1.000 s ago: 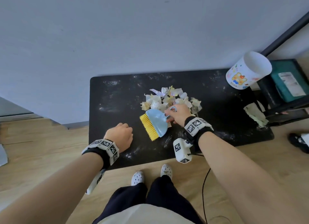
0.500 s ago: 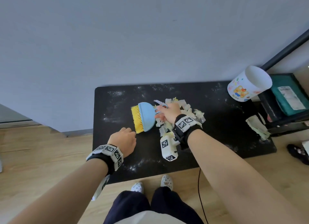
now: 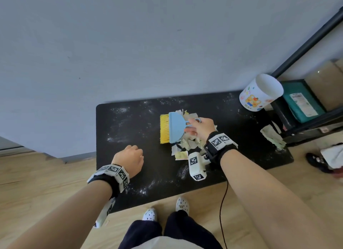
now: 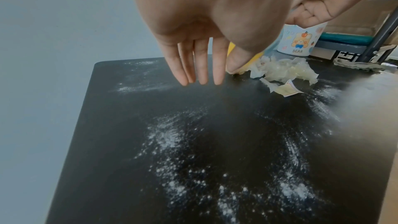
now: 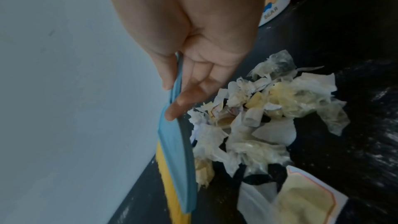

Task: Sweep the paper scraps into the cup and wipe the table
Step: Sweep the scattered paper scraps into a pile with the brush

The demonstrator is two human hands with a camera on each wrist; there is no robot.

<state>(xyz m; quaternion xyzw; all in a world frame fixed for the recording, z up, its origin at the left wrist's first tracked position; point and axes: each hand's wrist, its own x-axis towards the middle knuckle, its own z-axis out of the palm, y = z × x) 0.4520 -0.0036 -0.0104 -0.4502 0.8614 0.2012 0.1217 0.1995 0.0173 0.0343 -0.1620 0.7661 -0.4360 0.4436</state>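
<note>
A pile of white and yellowish paper scraps (image 3: 187, 146) (image 5: 258, 122) (image 4: 284, 72) lies mid-table on the black table (image 3: 130, 130). My right hand (image 3: 193, 126) (image 5: 170, 101) pinches the handle of a blue brush (image 3: 175, 128) (image 5: 178, 168) with yellow bristles, held at the pile's left side with the bristles pointing left. My left hand (image 3: 130, 157) (image 4: 200, 74) hovers over the table's front left, fingers relaxed and hanging down, holding nothing. The white cup with a bear print (image 3: 259, 92) (image 4: 299, 42) (image 5: 273, 6) stands at the far right corner.
White powder (image 4: 172, 139) is smeared across the tabletop, thickest at the front left. A crumpled pale green cloth (image 3: 272, 136) lies at the table's right edge. A black shelf frame (image 3: 306, 44) with a green parcel (image 3: 300, 100) stands to the right. The wall runs along the table's far edge.
My right hand has carried the brush from the pile's front side round to its left side, bristles now pointing left. The left hand has stayed at the front left.
</note>
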